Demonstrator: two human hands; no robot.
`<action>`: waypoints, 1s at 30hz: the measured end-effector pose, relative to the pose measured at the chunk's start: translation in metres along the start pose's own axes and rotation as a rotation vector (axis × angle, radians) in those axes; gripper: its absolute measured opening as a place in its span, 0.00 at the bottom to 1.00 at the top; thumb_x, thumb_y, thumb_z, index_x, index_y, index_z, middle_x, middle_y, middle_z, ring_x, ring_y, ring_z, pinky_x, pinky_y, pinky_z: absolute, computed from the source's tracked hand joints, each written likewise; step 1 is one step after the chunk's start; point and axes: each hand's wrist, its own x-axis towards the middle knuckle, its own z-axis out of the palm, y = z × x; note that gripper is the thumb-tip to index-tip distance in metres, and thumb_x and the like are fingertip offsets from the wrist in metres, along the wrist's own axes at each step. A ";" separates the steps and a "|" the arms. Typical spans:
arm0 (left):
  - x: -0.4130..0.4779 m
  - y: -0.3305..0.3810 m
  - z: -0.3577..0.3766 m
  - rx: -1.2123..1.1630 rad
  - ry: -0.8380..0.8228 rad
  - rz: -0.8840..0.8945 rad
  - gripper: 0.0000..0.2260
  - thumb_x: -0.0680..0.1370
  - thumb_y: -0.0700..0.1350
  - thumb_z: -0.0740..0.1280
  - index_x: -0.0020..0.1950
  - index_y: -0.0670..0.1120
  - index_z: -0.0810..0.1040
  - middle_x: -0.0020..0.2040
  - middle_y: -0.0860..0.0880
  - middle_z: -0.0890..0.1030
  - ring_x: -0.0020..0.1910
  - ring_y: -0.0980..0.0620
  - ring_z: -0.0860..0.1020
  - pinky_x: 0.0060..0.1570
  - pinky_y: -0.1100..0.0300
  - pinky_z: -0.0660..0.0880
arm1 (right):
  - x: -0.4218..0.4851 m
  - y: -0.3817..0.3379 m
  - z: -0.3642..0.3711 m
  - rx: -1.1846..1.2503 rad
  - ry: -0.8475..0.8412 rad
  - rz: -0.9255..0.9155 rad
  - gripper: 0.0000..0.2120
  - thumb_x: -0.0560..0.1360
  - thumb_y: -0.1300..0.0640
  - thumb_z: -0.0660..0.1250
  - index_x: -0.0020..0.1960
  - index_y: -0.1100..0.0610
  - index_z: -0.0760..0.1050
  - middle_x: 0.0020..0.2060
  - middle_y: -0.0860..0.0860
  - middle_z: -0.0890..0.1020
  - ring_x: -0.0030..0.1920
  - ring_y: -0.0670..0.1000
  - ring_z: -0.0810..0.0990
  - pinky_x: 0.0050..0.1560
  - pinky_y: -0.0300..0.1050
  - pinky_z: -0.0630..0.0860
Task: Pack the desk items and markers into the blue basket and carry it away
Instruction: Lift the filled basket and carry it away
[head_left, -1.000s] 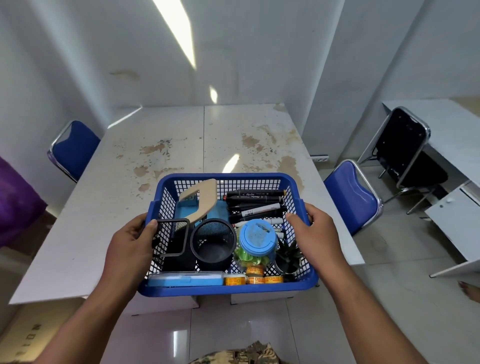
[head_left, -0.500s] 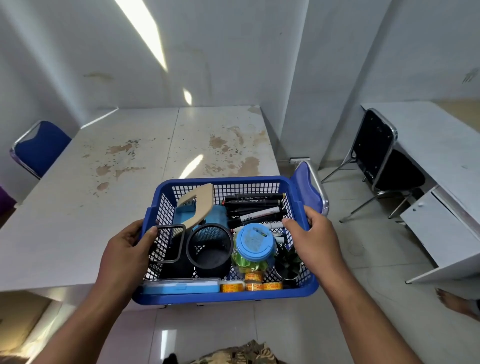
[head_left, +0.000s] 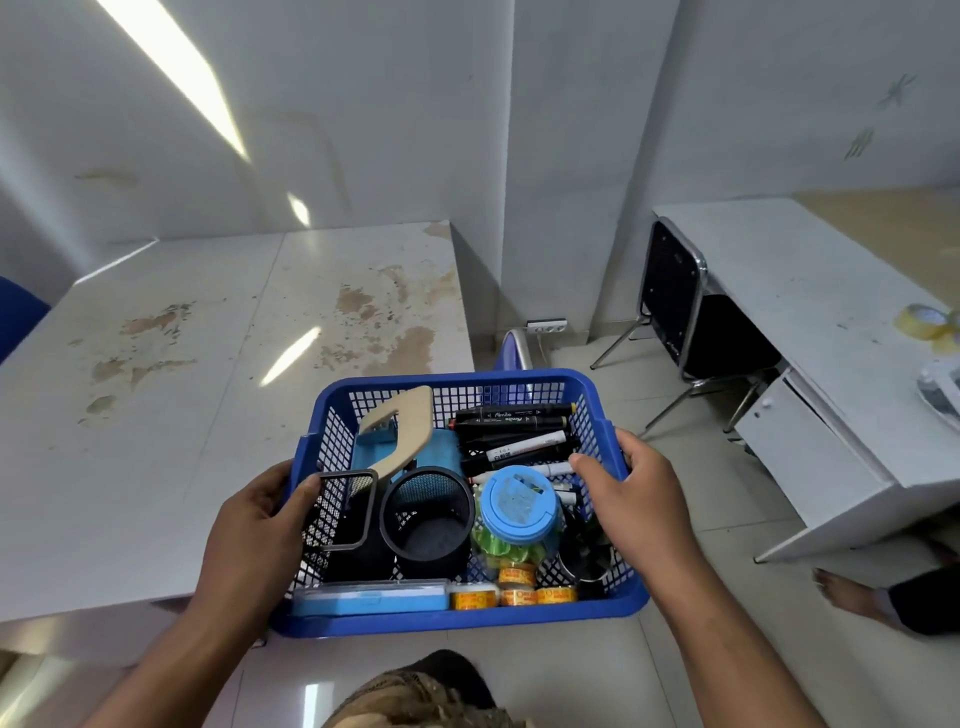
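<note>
I hold the blue basket (head_left: 457, 621) in the air, beside the right edge of the stained white table (head_left: 171, 395). My left hand (head_left: 254, 525) grips its left rim, thumb inside the mesh wall. My right hand (head_left: 631, 493) grips the right rim, fingers curled over the edge. Inside lie several black markers (head_left: 511, 431), a black mesh pen cup (head_left: 426, 519), a blue-lidded jar (head_left: 519, 506), a beige wooden piece (head_left: 400, 428), a blue case (head_left: 371, 597) and small orange tape rolls (head_left: 511, 587).
A white desk (head_left: 810, 332) stands at the right with a black chair (head_left: 675, 306) tucked against it and tape rolls (head_left: 927, 325) on top. A blue chair back (head_left: 511, 351) shows just behind the basket. Someone's foot (head_left: 852, 592) rests on the tiled floor at the right.
The basket has swung right, off the table and over the floor. The view turned right, so the table slid left and the white desk came closer.
</note>
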 end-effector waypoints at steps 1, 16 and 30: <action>0.005 0.005 0.011 0.002 -0.008 0.005 0.11 0.84 0.47 0.67 0.66 0.55 0.80 0.43 0.66 0.86 0.44 0.68 0.84 0.40 0.69 0.75 | 0.008 0.003 -0.007 0.002 0.005 0.006 0.03 0.80 0.50 0.71 0.50 0.42 0.81 0.42 0.39 0.86 0.42 0.42 0.84 0.48 0.47 0.83; 0.112 0.064 0.157 -0.019 0.020 -0.042 0.09 0.84 0.46 0.67 0.63 0.54 0.82 0.45 0.62 0.86 0.47 0.60 0.84 0.43 0.63 0.75 | 0.183 0.009 -0.069 -0.078 -0.028 0.031 0.08 0.80 0.53 0.72 0.57 0.42 0.80 0.44 0.36 0.87 0.44 0.37 0.84 0.47 0.42 0.79; 0.184 0.114 0.254 0.032 0.091 -0.083 0.12 0.84 0.47 0.67 0.67 0.54 0.82 0.51 0.58 0.86 0.48 0.61 0.84 0.45 0.62 0.76 | 0.327 0.015 -0.105 -0.080 -0.098 0.068 0.04 0.80 0.53 0.71 0.52 0.44 0.81 0.40 0.42 0.87 0.39 0.46 0.85 0.45 0.52 0.83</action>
